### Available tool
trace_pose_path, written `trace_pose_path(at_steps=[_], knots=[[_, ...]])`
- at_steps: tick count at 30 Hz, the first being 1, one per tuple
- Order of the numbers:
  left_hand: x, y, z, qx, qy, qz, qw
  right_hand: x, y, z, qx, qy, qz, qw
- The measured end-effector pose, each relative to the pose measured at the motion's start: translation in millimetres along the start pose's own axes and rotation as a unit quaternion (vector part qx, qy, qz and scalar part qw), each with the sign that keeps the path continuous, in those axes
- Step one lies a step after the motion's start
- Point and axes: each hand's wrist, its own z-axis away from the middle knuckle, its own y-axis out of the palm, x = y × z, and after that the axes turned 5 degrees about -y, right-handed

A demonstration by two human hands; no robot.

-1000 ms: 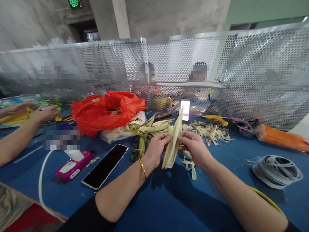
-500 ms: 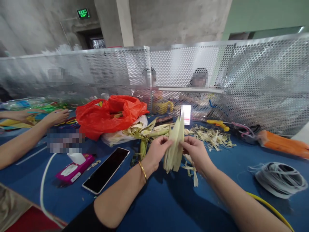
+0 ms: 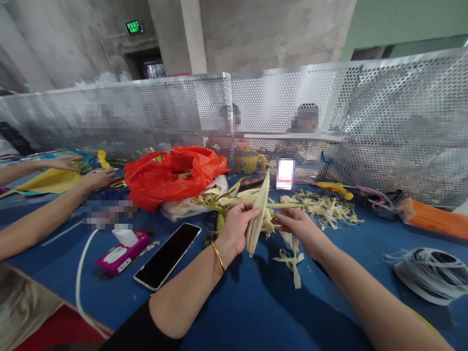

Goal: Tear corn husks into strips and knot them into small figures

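Observation:
My left hand (image 3: 237, 226) is closed around a pale, dried corn husk (image 3: 258, 219), which stands nearly upright and is narrow from this side. My right hand (image 3: 298, 226) is just to the right, its fingers stretched forward and slightly apart. Its fingertips are beside loose husk pieces (image 3: 269, 225); whether they touch them is hard to see. A thin strip of husk (image 3: 287, 205) runs sideways behind the right fingers. Curled husk scraps (image 3: 294, 261) lie below that hand, and a heap of shredded husk (image 3: 332, 207) spreads farther right.
A red plastic bag (image 3: 175, 170) sits behind more husks. At left are a phone (image 3: 168, 256), a purple tissue pack (image 3: 122, 253) and a co-worker's hands (image 3: 97, 178). At right are a yellow glue gun (image 3: 336, 189), an orange packet (image 3: 431, 218) and a cord coil (image 3: 431, 275). A perforated metal screen (image 3: 175, 107) stands behind.
The husk was spread wide between both hands; now only my left hand holds it, turned narrow. My right hand has come away from it. The view has shifted slightly.

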Motion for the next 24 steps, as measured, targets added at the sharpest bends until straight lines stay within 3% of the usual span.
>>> trace_pose_path(at_steps=[6, 10, 14, 19, 21, 24], knots=[[5.4, 6.1, 6.6, 0.004, 0.076, -0.098, 0.992, 7.9, 11.7, 10.7, 0.025, -0.037, 0.02, 0.999], [8.6, 7.5, 8.5, 0.022, 0.086, -0.166, 0.982, 9.0, 10.8, 11.0, -0.01, -0.062, -0.016, 0.998], [11.7, 5.9, 6.9, 0.065, -0.016, -0.118, 0.991, 10.7, 5.9, 8.2, -0.007, -0.065, -0.042, 0.997], [12.0, 3.7, 6.9, 0.165, -0.117, -0.096, 0.975, 11.1, 3.6, 6.5, -0.002, -0.061, -0.057, 0.997], [12.4, 4.2, 6.9, 0.15, -0.099, -0.11, 0.978, 10.1, 4.2, 6.3, -0.012, -0.054, -0.059, 0.997], [13.6, 5.4, 5.8, 0.071, 0.007, -0.152, 0.986, 9.1, 6.2, 7.0, -0.029, -0.033, -0.067, 0.997]])
